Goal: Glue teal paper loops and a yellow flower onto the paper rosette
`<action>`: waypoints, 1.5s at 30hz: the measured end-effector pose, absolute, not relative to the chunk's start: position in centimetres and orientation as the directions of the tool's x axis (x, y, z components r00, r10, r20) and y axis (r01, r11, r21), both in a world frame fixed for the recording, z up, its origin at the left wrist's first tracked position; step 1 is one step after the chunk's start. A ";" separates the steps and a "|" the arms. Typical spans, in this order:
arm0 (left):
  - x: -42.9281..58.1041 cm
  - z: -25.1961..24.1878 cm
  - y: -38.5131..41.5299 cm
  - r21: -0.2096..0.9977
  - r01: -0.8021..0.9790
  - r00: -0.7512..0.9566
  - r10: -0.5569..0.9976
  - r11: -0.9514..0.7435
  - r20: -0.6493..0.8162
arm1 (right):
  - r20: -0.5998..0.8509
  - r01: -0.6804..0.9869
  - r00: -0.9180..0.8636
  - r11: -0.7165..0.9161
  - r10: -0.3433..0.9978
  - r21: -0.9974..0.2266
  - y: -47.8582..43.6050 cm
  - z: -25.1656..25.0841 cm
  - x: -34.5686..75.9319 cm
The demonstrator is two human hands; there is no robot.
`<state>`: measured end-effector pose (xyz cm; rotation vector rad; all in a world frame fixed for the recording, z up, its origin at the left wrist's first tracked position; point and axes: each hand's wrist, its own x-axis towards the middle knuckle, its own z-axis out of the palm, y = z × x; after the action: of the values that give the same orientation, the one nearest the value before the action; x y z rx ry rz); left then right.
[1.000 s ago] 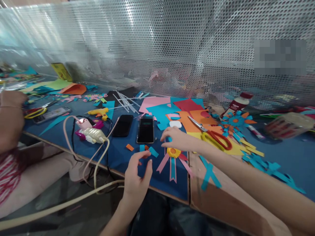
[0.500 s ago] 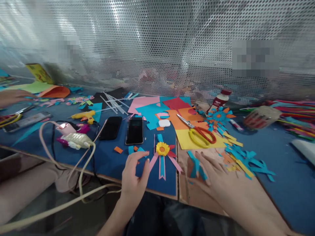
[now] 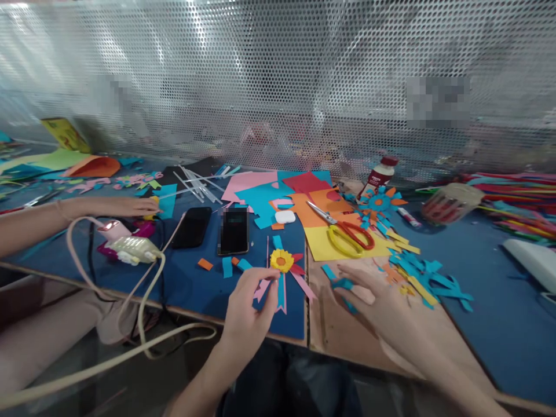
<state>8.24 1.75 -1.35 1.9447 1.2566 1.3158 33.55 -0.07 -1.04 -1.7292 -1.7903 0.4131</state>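
Note:
A yellow paper flower (image 3: pixel 282 260) with an orange centre lies on the blue tabletop, with pink, blue and red paper tails fanned out from it. My left hand (image 3: pixel 249 304) is at its lower left edge, thumb and forefinger closed together there. My right hand (image 3: pixel 382 304) curls over the cardboard-coloured surface, its thumb and fingers round a blue paper strip piece (image 3: pixel 342 284). Scissors (image 3: pixel 343 231) with yellow and red handles rest on yellow and orange sheets beyond my right hand.
Two dark phones (image 3: pixel 191 227) (image 3: pixel 234 230) lie left of centre. Nearer left are a power strip (image 3: pixel 132 249) and cables. A co-worker's hand (image 3: pixel 125 207) reaches in from the left. Blue paper scraps (image 3: pixel 438 281), a bottle (image 3: pixel 382 174) and a jar (image 3: pixel 452 204) are at right.
My left hand has moved right to the flower's edge and its fingers have come together. My right hand's fingers have curled round the blue strip. A co-worker's hand has reached over the yellow glue gun.

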 end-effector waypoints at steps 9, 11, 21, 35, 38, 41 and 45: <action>10.3 0.1 2.9 0.909 0.227 0.307 0.912 -0.349 0.273 | -0.157 0.312 -0.236 -0.078 0.959 -0.947 2.4 4.1 30.7; 10.5 0.1 3.0 0.936 0.195 0.343 0.915 -0.293 0.215 | -0.149 0.302 -0.232 -0.075 0.961 -0.950 2.6 4.3 30.1; 10.5 0.1 2.7 0.981 0.086 0.339 0.931 -0.175 0.136 | -0.130 0.389 -0.142 -0.065 0.981 -0.919 2.8 5.3 28.6; 10.9 -0.7 3.0 0.907 0.246 0.181 0.935 -0.342 0.304 | 0.025 0.341 -0.220 0.101 0.975 -0.935 3.6 4.0 29.2; 10.2 -1.1 3.2 0.907 0.246 0.137 0.938 -0.343 0.318 | 0.083 0.322 -0.231 0.157 0.969 -0.934 4.1 3.7 29.9; 8.9 -1.1 3.2 0.885 0.309 0.083 0.937 -0.348 0.339 | 0.109 0.395 -0.210 0.187 0.972 -0.900 4.3 3.4 30.0; 6.6 -1.2 3.4 0.917 0.261 -0.168 0.921 -0.302 0.351 | 0.151 0.621 -0.187 0.236 0.971 -0.748 4.6 3.3 29.2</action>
<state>6.63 3.45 -1.16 1.5330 1.3696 1.5078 29.24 4.59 3.31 -1.4556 -1.8933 0.7263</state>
